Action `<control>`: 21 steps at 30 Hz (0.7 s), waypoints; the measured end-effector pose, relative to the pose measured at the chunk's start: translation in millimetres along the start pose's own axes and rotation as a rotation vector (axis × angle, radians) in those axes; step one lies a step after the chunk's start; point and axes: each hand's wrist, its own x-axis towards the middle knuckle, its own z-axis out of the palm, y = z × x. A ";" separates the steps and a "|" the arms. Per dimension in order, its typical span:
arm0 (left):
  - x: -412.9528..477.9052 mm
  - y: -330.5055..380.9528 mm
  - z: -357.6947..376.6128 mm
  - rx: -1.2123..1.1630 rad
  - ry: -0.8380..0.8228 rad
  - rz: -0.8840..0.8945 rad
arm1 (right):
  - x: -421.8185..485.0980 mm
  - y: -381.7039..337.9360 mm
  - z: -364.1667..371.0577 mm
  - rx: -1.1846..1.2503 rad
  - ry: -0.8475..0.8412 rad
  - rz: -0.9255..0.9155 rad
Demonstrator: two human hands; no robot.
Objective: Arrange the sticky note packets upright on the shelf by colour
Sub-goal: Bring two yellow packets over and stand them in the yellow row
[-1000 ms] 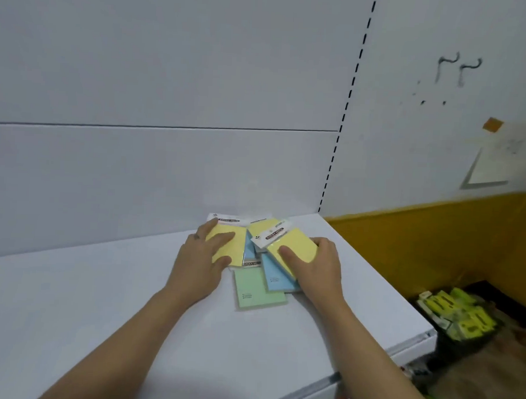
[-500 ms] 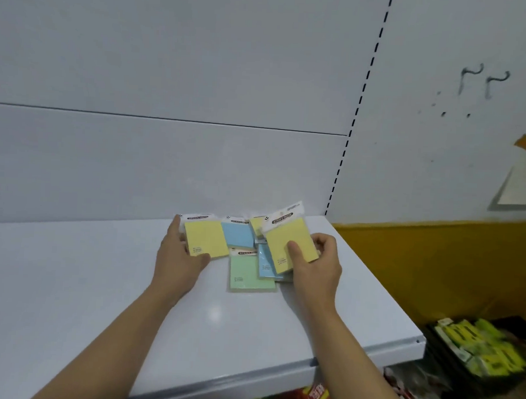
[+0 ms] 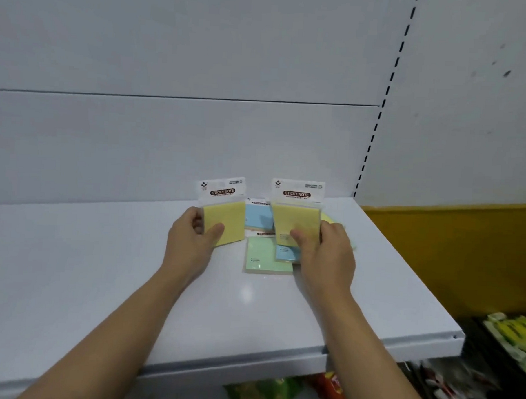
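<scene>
My left hand point(image 3: 190, 244) grips a yellow sticky note packet point(image 3: 224, 218) and holds it upright above the white shelf point(image 3: 102, 267). My right hand point(image 3: 325, 256) grips a second yellow packet point(image 3: 297, 219), also upright, a little to the right. Between and below them, flat on the shelf, lie a blue packet point(image 3: 258, 217), a green packet point(image 3: 265, 256) and another blue packet point(image 3: 286, 254) partly under my right hand. A further yellow packet point(image 3: 330, 219) peeks out behind my right hand.
The shelf's back panel point(image 3: 197, 148) rises right behind the packets. The shelf's right edge point(image 3: 432, 297) drops off beside an orange wall band point(image 3: 452, 247). A dark bin with yellow-green packs point(image 3: 512, 337) stands lower right. Colourful goods point(image 3: 277, 390) sit under the shelf.
Both hands have lifted their yellow packets off the pile and tipped them upright. The left packet has moved away from the pile.
</scene>
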 end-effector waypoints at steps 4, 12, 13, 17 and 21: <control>-3.4 14.1 0.4 0.159 0.052 0.094 | 1.3 6.0 3.1 -0.048 -0.010 -0.052; 0.2 33.3 -39.6 0.282 -0.006 0.059 | 3.6 -6.1 -8.7 0.066 -0.112 -0.012; 1.3 38.3 -45.8 0.263 -0.005 0.056 | 5.3 -11.3 -10.2 0.094 -0.138 -0.013; 1.2 61.0 -78.6 0.164 0.034 0.072 | 13.6 -41.0 -12.5 0.197 -0.201 -0.054; -0.4 73.8 -128.5 0.160 0.079 0.123 | 14.6 -87.8 -7.8 0.257 -0.195 -0.133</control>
